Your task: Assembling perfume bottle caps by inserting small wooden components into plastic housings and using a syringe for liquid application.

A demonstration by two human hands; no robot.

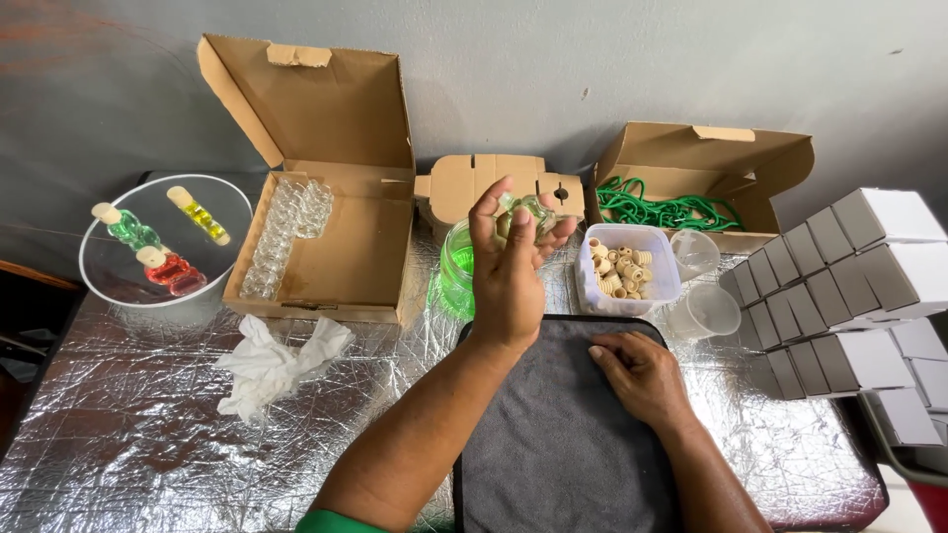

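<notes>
My left hand [509, 271] is up above the grey cloth [568, 434], grip closed around a small glass bottle [526, 210]; my right hand [642, 375] lies flat on that cloth, holding nothing.

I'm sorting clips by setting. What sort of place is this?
Likely a small craft or packing bench, perhaps home-run: a foil-covered table against a wall, a tub of corks, stacked small white boxes, and the left hand holding a small glass bottle.
</notes>
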